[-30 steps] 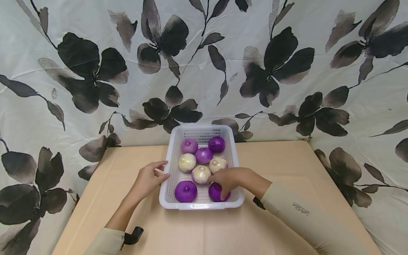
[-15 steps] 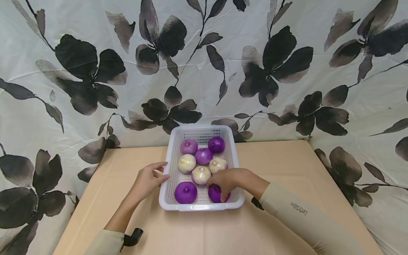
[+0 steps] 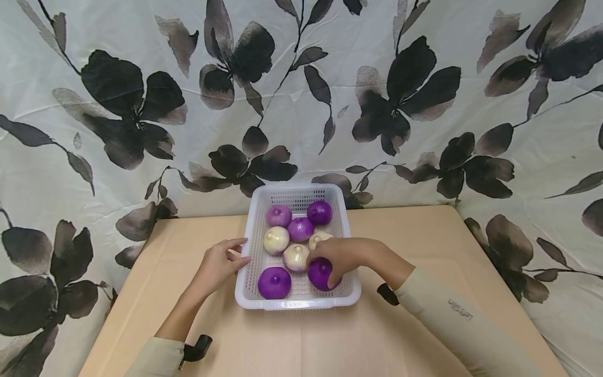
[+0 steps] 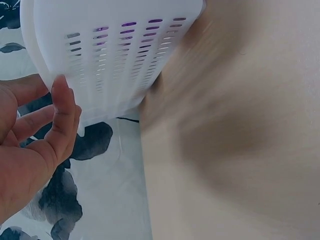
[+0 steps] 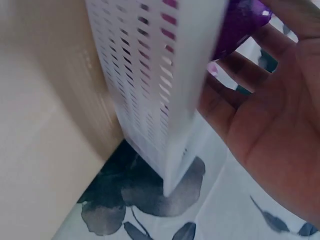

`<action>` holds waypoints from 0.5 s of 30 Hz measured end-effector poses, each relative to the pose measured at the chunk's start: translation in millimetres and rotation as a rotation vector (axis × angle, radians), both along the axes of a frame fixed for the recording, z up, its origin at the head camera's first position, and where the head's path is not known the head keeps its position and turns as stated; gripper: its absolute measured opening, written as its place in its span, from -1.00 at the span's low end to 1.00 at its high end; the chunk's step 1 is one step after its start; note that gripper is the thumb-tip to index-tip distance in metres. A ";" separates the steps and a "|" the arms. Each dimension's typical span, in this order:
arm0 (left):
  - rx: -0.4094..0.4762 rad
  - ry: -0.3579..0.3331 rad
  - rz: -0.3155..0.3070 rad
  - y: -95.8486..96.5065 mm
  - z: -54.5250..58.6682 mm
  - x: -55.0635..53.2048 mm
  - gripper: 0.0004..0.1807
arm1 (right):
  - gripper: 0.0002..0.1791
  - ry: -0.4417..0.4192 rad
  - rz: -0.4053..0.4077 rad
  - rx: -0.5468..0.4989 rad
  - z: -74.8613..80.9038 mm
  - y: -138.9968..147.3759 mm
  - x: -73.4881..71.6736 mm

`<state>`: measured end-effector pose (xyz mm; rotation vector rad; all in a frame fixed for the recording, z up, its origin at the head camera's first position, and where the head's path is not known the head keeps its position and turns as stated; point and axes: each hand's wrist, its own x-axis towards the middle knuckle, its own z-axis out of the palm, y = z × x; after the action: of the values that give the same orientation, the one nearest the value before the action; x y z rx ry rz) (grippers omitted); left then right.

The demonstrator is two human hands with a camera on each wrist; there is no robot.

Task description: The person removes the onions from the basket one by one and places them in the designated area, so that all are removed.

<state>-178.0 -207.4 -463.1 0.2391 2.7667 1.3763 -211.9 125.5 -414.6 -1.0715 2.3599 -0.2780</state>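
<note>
In the head view a white perforated plastic basket [image 3: 298, 304] holds several purple and whitish onions. My right hand [image 3: 346, 256] grips a purple onion [image 3: 320, 273] from above at the basket's near right corner; the right wrist view shows this onion [image 5: 239, 27] at rim height, with the fingers around it. My left hand [image 3: 220, 266] holds the basket's left rim between thumb and fingertips, seen closer in the left wrist view at the basket wall [image 4: 115, 60]. Another purple onion [image 3: 274, 283] lies at the near left corner. A whitish onion [image 3: 320, 239] is partly hidden behind my right hand.
Two more whitish onions, one on the left [image 3: 276, 240] and one in the middle [image 3: 296, 258], lie inside the basket. Three purple onions [image 3: 300, 229] sit farther back. The basket stands on a tan table [image 3: 400, 230], with a floral cloth [image 3: 301, 131] behind it.
My right hand has risen slightly with the purple onion, shifting it up and a little right in the head view. The left hand and the basket stay in place.
</note>
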 end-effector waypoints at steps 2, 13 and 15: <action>0.004 -0.002 0.001 -0.2 0.4 -0.8 -0.41 | -0.29 -0.008 -0.015 -0.045 5.2 4.5 -1.0; 0.014 -0.006 0.004 -0.6 0.1 -1.5 -0.41 | -0.28 0.036 -0.029 -0.244 19.4 30.7 -7.2; 0.016 -0.009 0.005 -0.3 0.4 -1.3 -0.41 | -0.28 0.049 -0.044 -0.272 20.4 36.3 -9.3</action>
<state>-179.3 -207.7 -462.8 0.2265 2.7516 1.3977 -221.2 161.8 -394.2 -1.1607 2.4409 -0.6100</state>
